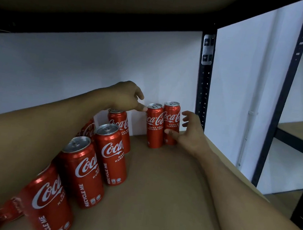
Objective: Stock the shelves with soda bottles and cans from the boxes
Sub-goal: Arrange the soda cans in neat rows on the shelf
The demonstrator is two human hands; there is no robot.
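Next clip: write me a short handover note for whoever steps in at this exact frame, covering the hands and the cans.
Left hand: one fingertip touches the upper side of the left back can; it holds nothing.
Right hand: open, thumb against the right back can, fingers spread beside it.
Both back cans stand side by side at the rear of the shelf, by the post. A row of cans stands along the left.
Done: these cans are shelved.
Left: possibly more stock; boxes and bottles are out of view.
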